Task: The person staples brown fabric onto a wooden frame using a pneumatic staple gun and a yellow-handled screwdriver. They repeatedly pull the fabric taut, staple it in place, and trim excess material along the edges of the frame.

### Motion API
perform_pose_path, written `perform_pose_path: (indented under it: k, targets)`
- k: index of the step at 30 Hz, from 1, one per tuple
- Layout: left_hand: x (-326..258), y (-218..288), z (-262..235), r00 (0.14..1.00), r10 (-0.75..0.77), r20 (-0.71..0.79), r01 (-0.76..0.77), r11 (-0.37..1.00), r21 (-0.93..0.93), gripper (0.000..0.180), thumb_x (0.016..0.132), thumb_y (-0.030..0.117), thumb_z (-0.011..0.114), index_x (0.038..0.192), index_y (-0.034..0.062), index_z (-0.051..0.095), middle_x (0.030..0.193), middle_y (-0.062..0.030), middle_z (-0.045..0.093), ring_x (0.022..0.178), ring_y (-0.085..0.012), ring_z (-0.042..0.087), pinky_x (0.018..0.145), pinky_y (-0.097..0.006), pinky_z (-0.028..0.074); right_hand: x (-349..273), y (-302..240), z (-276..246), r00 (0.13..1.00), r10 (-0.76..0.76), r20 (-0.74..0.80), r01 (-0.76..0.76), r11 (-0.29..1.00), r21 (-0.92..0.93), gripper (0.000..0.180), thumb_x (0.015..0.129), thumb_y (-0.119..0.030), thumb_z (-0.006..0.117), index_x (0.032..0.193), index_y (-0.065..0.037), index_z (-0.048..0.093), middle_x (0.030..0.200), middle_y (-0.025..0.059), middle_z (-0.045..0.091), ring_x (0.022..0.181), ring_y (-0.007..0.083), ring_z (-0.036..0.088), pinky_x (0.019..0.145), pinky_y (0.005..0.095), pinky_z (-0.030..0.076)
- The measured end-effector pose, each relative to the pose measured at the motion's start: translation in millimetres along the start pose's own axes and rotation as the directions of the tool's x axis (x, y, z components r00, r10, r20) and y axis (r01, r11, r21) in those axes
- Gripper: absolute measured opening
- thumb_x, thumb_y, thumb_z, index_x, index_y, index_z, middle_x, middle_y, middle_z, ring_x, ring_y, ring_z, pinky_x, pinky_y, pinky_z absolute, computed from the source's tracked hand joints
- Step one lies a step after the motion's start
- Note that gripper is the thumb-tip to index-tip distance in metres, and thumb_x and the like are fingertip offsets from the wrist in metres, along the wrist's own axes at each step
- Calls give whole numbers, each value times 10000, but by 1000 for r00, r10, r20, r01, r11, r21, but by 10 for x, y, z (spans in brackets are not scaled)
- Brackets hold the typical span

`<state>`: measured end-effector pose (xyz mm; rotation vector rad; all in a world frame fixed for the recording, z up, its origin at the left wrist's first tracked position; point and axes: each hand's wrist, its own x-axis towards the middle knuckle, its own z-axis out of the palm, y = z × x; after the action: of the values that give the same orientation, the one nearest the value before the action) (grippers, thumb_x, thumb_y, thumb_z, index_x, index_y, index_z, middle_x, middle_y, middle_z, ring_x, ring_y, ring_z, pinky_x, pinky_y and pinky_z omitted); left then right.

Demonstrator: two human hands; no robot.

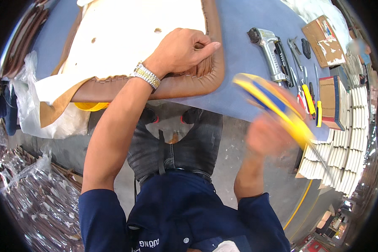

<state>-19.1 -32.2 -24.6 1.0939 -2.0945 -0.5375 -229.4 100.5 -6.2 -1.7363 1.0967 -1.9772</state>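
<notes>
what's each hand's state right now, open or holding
Left hand: curled at the brown leather edge; grip cannot be told.
Right hand: closed on a yellow-and-blue tool.

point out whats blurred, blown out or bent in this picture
Head view: motion blur smears the right hand and the yellow-and-blue tool in it; head view: the left hand and watch look much sharper; head view: the white panel is washed out, and wrinkled plastic at lower left glints; head view: fisheye distortion curves things toward the black corners.

Navy short-sleeved shirt (172, 206), dark jeans (203, 147), silver-and-gold wristband (146, 77)
</notes>
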Motion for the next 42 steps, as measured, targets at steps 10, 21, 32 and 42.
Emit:
perform_pose_path:
  k: [10, 21, 32, 42]
  targets:
    - [-28, 59, -38, 995, -94, 19, 94, 996, 14, 463, 1014, 404, 665, 864, -23, 761, 783, -141, 755, 678, -209, 718, 678, -353, 563, 340, -31, 95, 960, 278, 44, -275, 896, 350, 259, 976, -139, 715, 1174, 18, 658, 1031, 142, 757, 857, 221, 726, 753, 338, 582]
    - [-461, 458, -202, 995, -104, -6, 103, 980, 170, 434, 1012, 305, 654, 739, -30, 622, 601, -173, 485, 516, -251, 413, 544, -379, 423, 223, 1316, -203, 898, 438, 53, -428, 894, -136, 326, 950, -254, 751, 1098, 12, 634, 800, 81, 672, 722, 127, 651, 674, 308, 527]
    - [-2167, 727, -1091, 961, -108, -253, 218, 862, 458, 309, 786, 70, 836, 578, 58, 608, 553, -46, 546, 520, -208, 546, 544, -335, 421, 1013, 1970, -198, 917, 388, 88, -220, 679, -700, 583, 925, -517, 669, 1133, 26, 645, 1013, 308, 719, 1008, 511, 682, 879, 543, 519]
    - [-2938, 330, -758, 108, -466, -878, 563, 757, -332, 399, 1028, 309, 671, 1261, -15, 650, 1258, -160, 664, 1183, -251, 607, 984, -377, 491, 995, 1568, -68, 798, 520, 304, -139, 650, -747, 608, 915, -449, 725, 1311, 2, 628, 1047, 244, 719, 988, 427, 694, 881, 485, 527]
